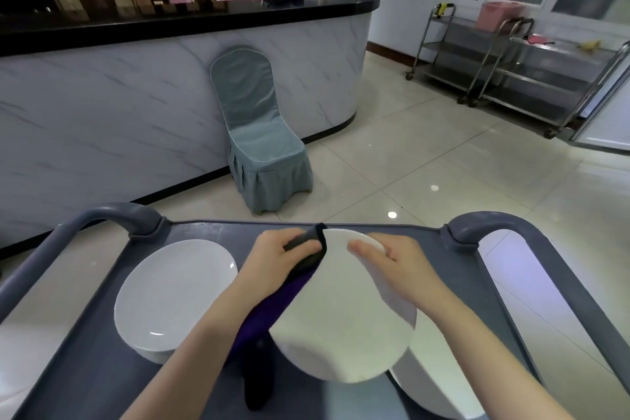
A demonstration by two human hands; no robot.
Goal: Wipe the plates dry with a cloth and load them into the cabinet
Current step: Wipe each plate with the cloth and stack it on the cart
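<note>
holding the plate (341, 317) raised over the cart (204, 228), my right hand (399, 259) pinches its far rim; my left hand (276, 259) grips the cloth (272, 314) against the left rim. risk: a wet rim slips and drops onto the lower plate (426, 389). round, no long axis; face tilts up toward me.

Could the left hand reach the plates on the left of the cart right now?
Probably yes: the left plates lie beside it, nothing between, though the left hand grips the cloth against the held plate.
</note>
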